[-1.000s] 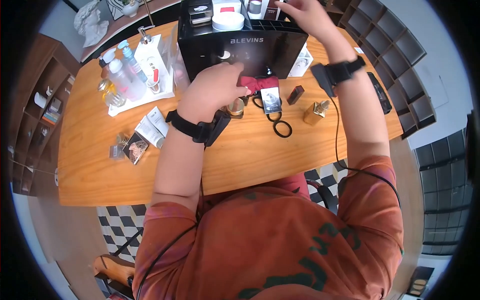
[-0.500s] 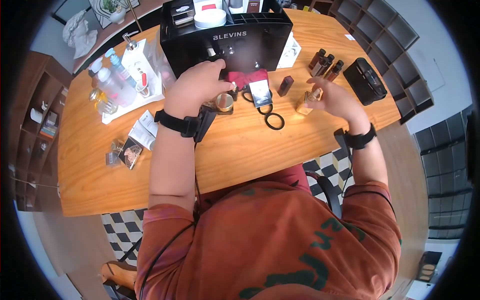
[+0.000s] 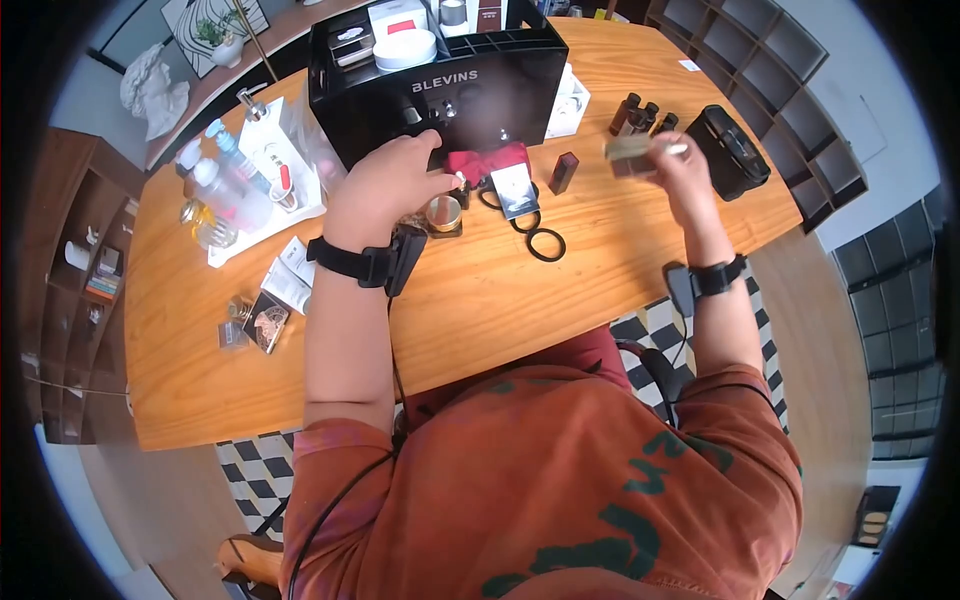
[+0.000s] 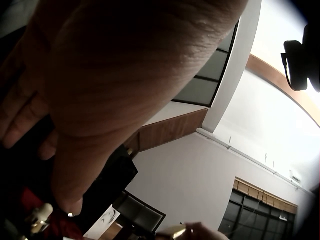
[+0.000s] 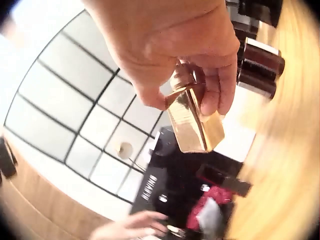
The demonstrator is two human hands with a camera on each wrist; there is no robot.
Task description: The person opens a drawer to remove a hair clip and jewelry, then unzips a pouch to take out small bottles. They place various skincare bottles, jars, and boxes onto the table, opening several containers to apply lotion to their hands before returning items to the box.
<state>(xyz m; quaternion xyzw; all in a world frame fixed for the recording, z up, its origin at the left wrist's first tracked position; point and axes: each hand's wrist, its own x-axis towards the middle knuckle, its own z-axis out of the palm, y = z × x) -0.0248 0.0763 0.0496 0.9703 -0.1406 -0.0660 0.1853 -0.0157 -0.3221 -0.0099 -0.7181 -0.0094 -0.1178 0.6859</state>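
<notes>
Since the earlier frame, the right hand [image 3: 688,180] has lifted the gold bottle [image 5: 188,127] above the counter [image 3: 450,320] toward its right edge, clamped round the neck; likely glass, heavyish, slick, best held by its flat sides. The left hand [image 3: 388,185], thumb and fingers apart, is by the box [image 3: 365,125].
</notes>
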